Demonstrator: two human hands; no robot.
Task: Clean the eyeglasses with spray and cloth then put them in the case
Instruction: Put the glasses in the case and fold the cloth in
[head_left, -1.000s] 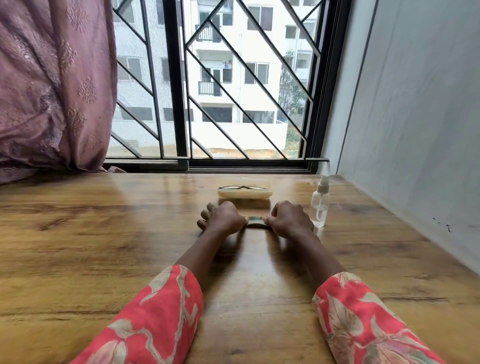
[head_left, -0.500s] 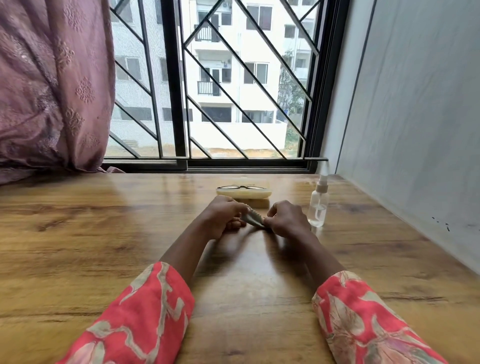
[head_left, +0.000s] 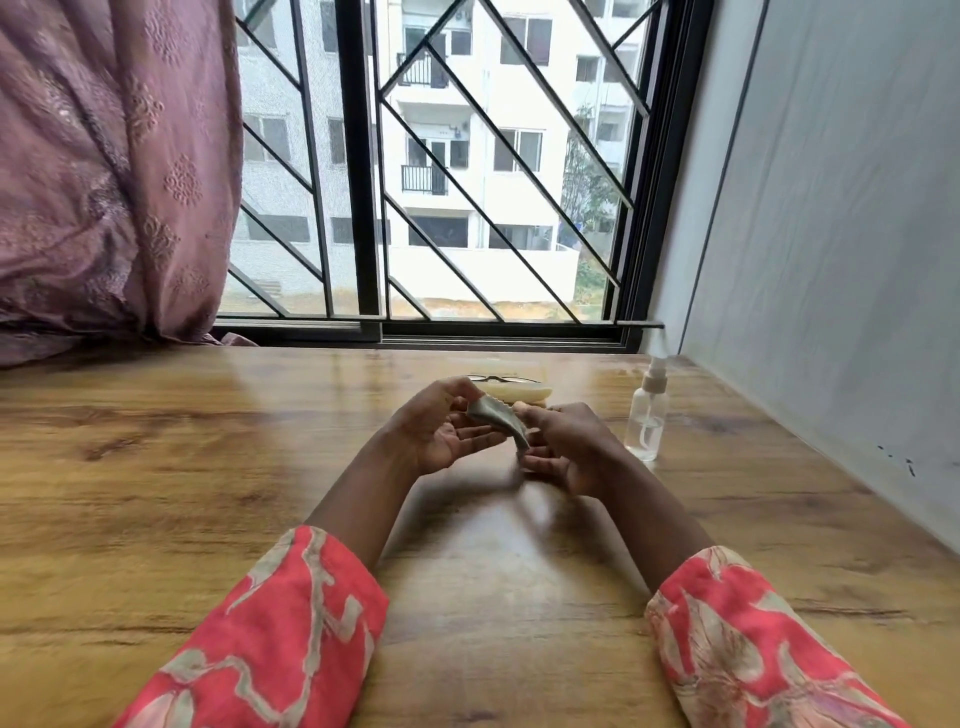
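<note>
A small grey-green cloth (head_left: 500, 422) with a zigzag edge is held up above the wooden table (head_left: 208, 467) between both hands. My left hand (head_left: 441, 431) pinches its upper left corner and my right hand (head_left: 566, 447) pinches its right side. Just behind the hands lies a cream eyeglass case (head_left: 519, 391) with dark-framed eyeglasses (head_left: 498, 378) resting on top, partly hidden by my left hand. A clear spray bottle (head_left: 647, 415) with a pale nozzle stands upright right of my right hand.
A window with a black grille (head_left: 441, 182) runs along the table's far edge. A mauve curtain (head_left: 104, 171) hangs at the far left. A grey wall (head_left: 831, 260) borders the table on the right.
Both hands lifted the cloth off the table and turned palms inward, spreading it between them. The case, eyeglasses and bottle stayed put.
</note>
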